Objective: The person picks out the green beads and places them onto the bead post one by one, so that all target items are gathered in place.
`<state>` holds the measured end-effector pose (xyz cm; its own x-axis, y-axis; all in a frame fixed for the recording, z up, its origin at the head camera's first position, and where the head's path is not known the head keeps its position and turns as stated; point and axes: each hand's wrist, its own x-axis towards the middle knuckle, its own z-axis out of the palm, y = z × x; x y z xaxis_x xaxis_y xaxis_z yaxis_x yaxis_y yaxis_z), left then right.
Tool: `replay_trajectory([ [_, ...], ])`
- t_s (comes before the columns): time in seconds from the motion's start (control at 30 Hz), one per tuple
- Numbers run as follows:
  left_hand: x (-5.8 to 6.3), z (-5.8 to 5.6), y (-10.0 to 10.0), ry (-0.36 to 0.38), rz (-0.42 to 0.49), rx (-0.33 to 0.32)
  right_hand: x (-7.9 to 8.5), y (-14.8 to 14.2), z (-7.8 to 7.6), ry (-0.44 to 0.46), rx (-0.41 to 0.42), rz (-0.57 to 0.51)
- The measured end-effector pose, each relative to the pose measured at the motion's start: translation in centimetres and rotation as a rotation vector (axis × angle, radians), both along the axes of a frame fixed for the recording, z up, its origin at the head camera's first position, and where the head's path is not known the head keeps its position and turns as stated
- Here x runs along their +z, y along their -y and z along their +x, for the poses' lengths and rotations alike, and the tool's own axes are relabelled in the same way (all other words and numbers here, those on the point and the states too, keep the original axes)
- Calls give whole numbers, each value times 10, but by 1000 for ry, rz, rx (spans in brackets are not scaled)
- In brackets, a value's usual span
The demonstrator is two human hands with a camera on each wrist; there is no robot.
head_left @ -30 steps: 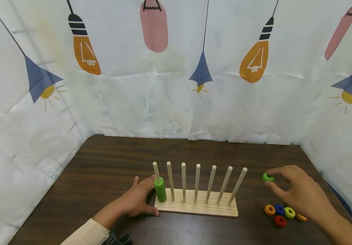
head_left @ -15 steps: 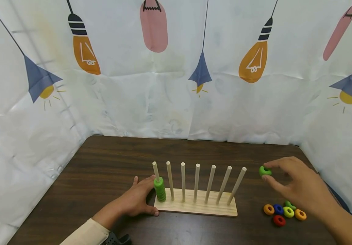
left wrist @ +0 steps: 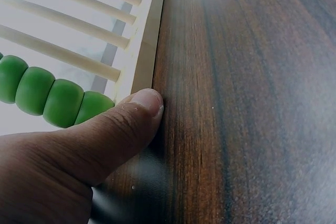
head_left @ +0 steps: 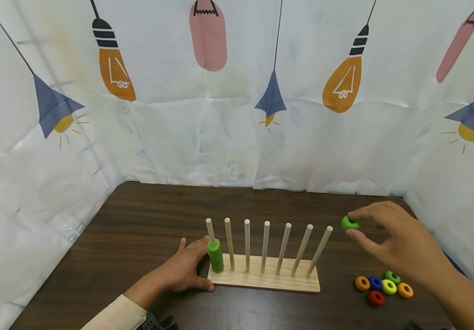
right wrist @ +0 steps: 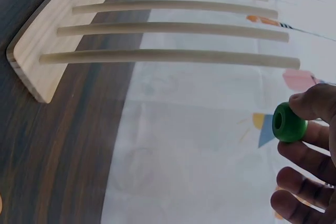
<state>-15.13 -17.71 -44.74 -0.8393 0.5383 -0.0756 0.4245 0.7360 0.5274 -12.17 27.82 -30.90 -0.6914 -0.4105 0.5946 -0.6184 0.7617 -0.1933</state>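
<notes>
A wooden peg stand [head_left: 253, 280] with several upright pegs sits on the dark table. Green beads [head_left: 215, 256] are stacked on its leftmost peg; the other pegs are bare. My left hand [head_left: 181, 270] holds the stand's left end, thumb at the front edge and fingers reaching behind. In the left wrist view the thumb [left wrist: 123, 129] presses near the base's corner, beside the lowest bead. Between thumb and fingertips, my right hand [head_left: 401, 238] pinches a loose green bead [right wrist: 294, 125], raised above the table to the right of the rightmost peg [head_left: 320, 250].
Loose beads lie in a cluster right of the stand: a red bead [head_left: 372, 299], a blue bead [head_left: 372, 280], a yellow-green bead [head_left: 386, 291], another green bead [head_left: 393, 274] and two orange ones. A white printed sheet [head_left: 228, 151] hangs behind the table [head_left: 158, 206].
My right hand has risen and shifted left toward the stand with the green bead, uncovering more of the loose beads beneath it. My left hand stays at the stand's end.
</notes>
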Motion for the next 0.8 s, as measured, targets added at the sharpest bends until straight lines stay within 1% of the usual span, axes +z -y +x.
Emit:
replay_trajectory([
  [0.23,0,0,0,5,-1,6,6,8,2,-5,24,-8],
  [0.47,-1,0,0,5,-3,9,12,12,2,-11,79,-13],
  [0.8,-2,0,0,1,-2,5,15,20,0,-34,141,-40],
])
